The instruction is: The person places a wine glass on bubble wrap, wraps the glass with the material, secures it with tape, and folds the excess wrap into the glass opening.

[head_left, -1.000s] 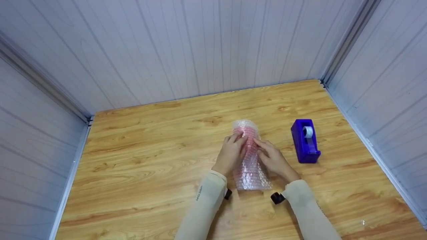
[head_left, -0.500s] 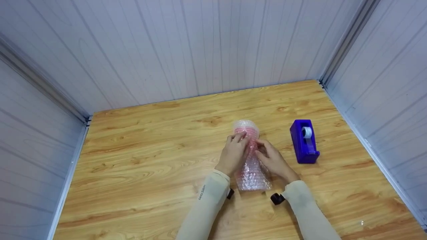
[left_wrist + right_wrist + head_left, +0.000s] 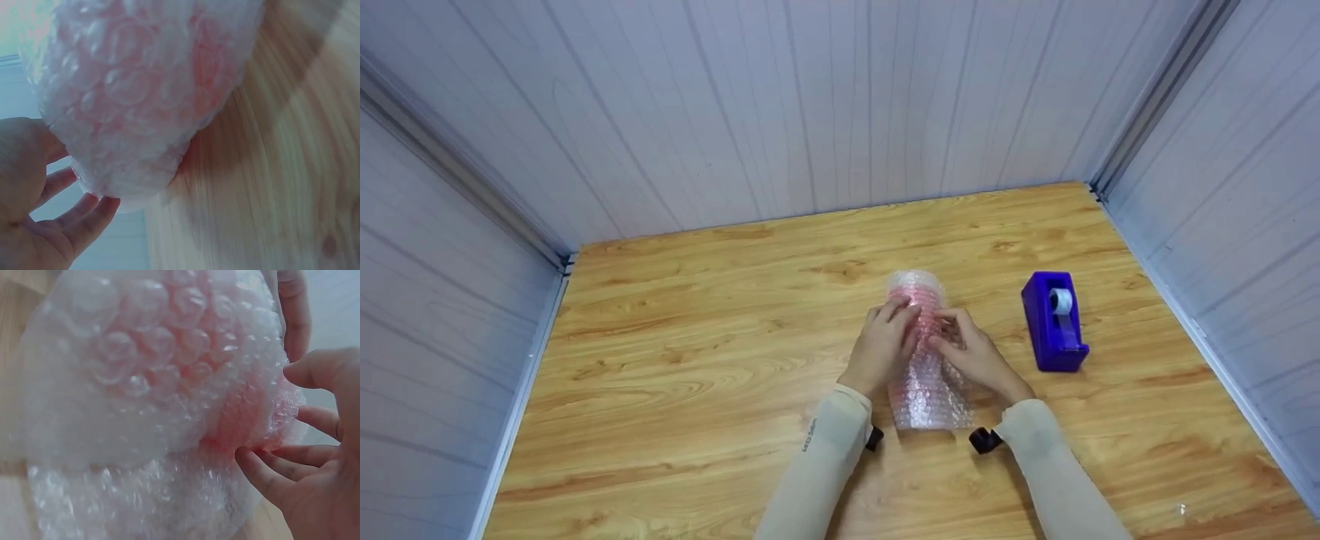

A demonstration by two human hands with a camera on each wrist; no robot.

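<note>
A roll of clear bubble wrap [image 3: 926, 401] lies on the wooden table, round something pink that shows through its upper part. What the pink thing is cannot be told through the layers. From the left, my left hand [image 3: 877, 346] holds the wrap with its fingers curled over the top. On the other side my right hand [image 3: 979, 356] holds the wrap's edge between thumb and fingers. The left wrist view has the left hand [image 3: 42, 197] with fingertips against the wrap [image 3: 129, 90]. In the right wrist view, the right hand [image 3: 320, 467] touches a loose flap of the wrap [image 3: 112, 422].
A blue tape dispenser [image 3: 1054, 322] with a roll of clear tape [image 3: 1061, 301] stands to the right of the hands. A small shiny scrap [image 3: 1182, 508] lies near the table's front right. Pale panel walls [image 3: 840, 105] enclose the wooden table [image 3: 682, 337] at the back and sides.
The right hand's fingers have shifted slightly on the wrap, with thumb and forefinger now further apart. The left hand stays nearly in place. The head view has moved a little.
</note>
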